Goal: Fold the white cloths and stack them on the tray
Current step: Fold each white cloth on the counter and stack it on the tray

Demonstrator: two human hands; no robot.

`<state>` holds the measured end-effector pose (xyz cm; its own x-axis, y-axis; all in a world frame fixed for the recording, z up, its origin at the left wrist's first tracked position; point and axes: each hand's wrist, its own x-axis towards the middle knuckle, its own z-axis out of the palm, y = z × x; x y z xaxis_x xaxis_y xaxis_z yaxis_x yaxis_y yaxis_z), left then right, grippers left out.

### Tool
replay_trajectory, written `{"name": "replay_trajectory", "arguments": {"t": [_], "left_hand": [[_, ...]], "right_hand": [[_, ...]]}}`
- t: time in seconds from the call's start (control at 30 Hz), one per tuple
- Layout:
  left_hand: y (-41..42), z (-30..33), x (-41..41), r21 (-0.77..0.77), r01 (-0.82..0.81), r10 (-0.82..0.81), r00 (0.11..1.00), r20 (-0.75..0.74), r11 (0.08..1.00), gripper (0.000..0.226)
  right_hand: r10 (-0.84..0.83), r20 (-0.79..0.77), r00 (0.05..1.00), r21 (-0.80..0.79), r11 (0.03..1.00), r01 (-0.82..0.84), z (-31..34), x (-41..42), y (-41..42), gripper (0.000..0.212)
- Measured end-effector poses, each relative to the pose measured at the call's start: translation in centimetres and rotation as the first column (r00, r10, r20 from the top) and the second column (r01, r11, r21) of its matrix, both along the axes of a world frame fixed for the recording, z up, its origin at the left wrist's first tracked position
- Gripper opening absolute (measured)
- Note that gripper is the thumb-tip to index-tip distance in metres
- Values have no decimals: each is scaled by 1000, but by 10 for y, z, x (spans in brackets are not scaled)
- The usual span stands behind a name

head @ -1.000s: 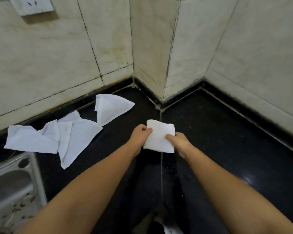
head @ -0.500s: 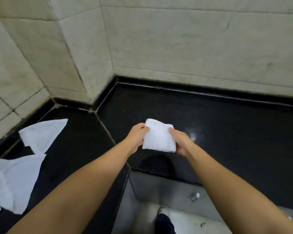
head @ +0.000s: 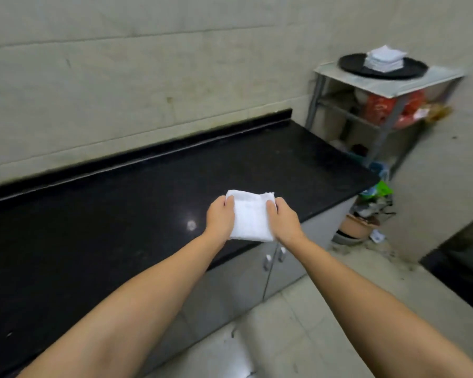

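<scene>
A folded white cloth (head: 250,218) is held in the air above the front edge of the black counter (head: 120,214). My left hand (head: 220,218) grips its left side and my right hand (head: 283,223) grips its right side. Far off at the upper right, a round black tray (head: 351,64) rests on a small metal shelf (head: 388,83). A stack of folded white cloths (head: 385,60) sits on that tray.
Grey cabinet doors (head: 257,279) run under the counter. Below the shelf top are red bags (head: 393,107), and on the floor beside the counter's end stand a clay pot (head: 357,227) and clutter. A dark counter edge (head: 464,268) is at the far right. Tiled floor lies between.
My view has swung right, away from the corner and the loose cloths on the counter, which are out of sight. The shelf with the tray has come into view. Both hands keep hold of the folded cloth.
</scene>
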<state>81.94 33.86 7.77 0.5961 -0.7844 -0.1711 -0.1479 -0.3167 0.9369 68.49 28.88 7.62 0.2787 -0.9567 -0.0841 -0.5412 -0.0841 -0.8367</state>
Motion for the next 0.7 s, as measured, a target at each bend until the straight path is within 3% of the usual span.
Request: {"name": "replay_trajectory", "arguments": {"t": [0.33,0.7], "left_hand": [[-190,28,-240,-120,254,-247,966,77,960,35],[-397,58,-337,-218,348,-324,936,138,912,34]], "right_hand": [[-248,-45,968,-125,962,241,37,-245,-163,28],[-351,31,936,-201,915,350,61,-342,-357,28]]}}
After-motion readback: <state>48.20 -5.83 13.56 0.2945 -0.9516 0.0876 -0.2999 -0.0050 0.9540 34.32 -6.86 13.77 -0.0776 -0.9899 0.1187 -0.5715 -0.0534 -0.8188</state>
